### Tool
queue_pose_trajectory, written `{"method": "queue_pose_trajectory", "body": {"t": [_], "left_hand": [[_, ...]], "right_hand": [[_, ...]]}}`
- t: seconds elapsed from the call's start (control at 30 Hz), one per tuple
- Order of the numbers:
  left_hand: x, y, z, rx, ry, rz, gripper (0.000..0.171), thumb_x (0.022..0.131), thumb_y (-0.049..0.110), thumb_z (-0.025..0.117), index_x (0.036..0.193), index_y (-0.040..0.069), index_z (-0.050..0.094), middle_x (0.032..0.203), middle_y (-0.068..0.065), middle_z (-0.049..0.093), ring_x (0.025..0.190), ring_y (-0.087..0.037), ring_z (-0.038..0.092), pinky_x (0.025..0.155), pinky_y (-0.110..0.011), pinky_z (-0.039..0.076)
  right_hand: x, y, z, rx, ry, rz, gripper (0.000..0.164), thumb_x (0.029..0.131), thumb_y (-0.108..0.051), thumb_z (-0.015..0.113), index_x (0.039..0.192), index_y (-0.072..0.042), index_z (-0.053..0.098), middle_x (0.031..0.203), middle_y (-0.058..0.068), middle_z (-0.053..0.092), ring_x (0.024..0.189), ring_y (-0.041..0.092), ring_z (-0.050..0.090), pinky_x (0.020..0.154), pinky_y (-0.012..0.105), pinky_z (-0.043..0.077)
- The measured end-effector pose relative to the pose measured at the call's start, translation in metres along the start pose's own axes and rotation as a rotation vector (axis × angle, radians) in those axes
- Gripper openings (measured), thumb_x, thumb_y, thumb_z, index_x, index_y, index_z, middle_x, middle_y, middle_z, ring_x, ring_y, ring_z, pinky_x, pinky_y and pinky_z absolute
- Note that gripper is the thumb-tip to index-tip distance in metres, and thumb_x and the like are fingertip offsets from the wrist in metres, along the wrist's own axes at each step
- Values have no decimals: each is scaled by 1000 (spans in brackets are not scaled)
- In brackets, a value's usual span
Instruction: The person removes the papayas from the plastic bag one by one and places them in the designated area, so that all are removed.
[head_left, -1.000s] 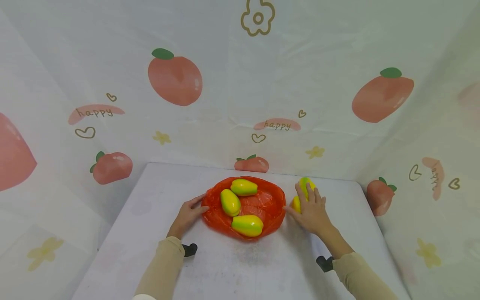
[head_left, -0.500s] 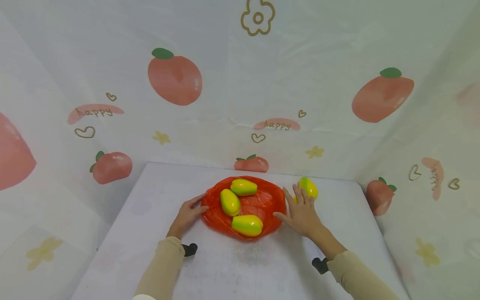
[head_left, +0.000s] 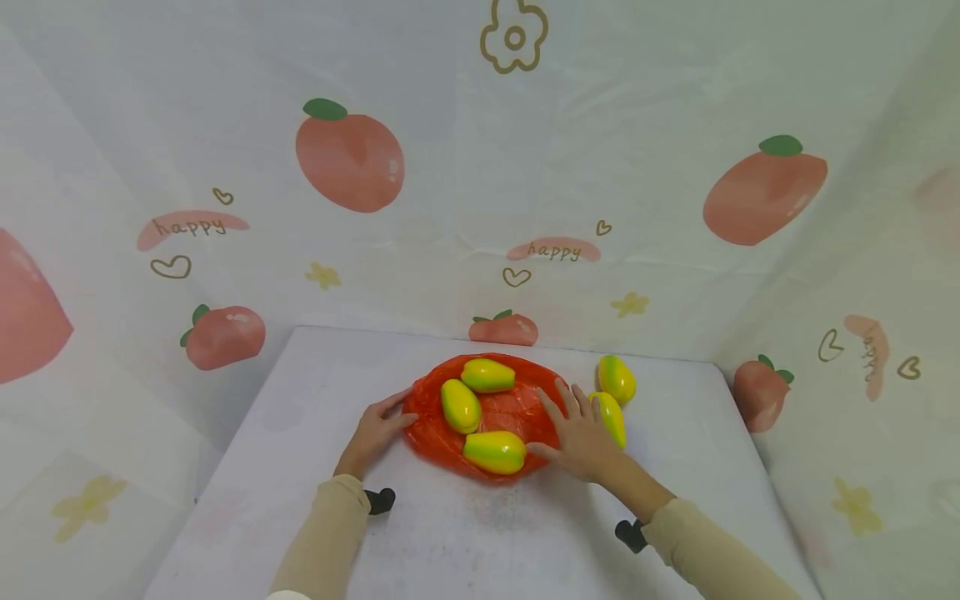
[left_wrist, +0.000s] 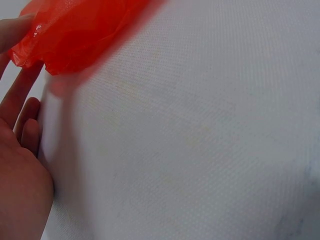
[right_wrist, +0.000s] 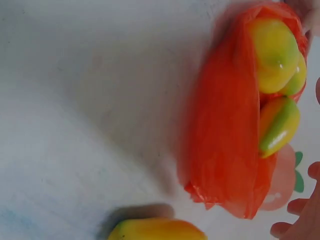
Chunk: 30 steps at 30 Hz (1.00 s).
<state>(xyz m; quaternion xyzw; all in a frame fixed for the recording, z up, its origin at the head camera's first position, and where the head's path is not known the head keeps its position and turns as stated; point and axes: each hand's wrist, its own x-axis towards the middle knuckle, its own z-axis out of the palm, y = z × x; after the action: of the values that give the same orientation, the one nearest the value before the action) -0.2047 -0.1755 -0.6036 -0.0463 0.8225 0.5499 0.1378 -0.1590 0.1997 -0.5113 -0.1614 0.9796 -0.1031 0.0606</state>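
Observation:
A red plastic bag [head_left: 517, 408] lies spread with its mouth up on the table. Inside it are three shiny yellow-green papayas, one at the back [head_left: 487, 375], one at the left [head_left: 461, 406] and one in front [head_left: 495, 452]. My left hand [head_left: 372, 435] pinches the bag's left rim, thumb over the edge and fingers outside. With fingers spread, my right hand [head_left: 585, 437] is over the bag's right rim, holding nothing; whether it touches the plastic I cannot tell. Two more papayas, a rear one [head_left: 617, 380] and a nearer one [head_left: 611, 419], lie right of the bag.
The white table [head_left: 450, 550] ends at a back wall of cloth [head_left: 420, 283] printed with peaches and hearts. Similar cloth hangs at both sides. Black straps show at both wrists, such as the right strap [head_left: 632, 536].
My right hand has moved left and nearer, from over the two loose papayas to the bag's right rim, uncovering both. My left hand and the bag have hardly moved.

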Motion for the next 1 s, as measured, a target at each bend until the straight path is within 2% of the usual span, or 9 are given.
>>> {"method": "queue_pose_trajectory", "body": {"t": [0.3,0.43,0.73,1.0], "left_hand": [[1,0,1,-17,-4,-3,58,96,38,68,151,32,51,162,-2,44,156,-31,29,125,-60,27],[1,0,1,-20,-3,0,58,96,38,69,150,31,51,161,-2,45,156,-31,29,126,-59,26],[0,0,1,-23,-8,-10,58,95,40,69,150,32,51,161,-1,45,157,-31,28,125,-59,27],[-2,2,-2,-16,-7,31,58,96,37,69,151,27,51,161,-3,46,156,-31,29,127,-59,23]], "right_hand": [[3,-13,5,-91,-39,-55,98,87,-72,60,164,-23,23,171,16,19,154,47,21,121,73,23],[4,-18,9,-98,-60,-82,99,87,-73,60,164,-25,21,171,15,18,155,45,20,123,71,22],[10,-29,9,-49,-68,-186,97,89,-67,62,164,-22,22,169,17,22,155,45,21,123,70,23],[16,-36,11,14,-123,-210,95,88,-60,68,163,-22,24,170,15,21,155,44,22,123,64,30]]}}
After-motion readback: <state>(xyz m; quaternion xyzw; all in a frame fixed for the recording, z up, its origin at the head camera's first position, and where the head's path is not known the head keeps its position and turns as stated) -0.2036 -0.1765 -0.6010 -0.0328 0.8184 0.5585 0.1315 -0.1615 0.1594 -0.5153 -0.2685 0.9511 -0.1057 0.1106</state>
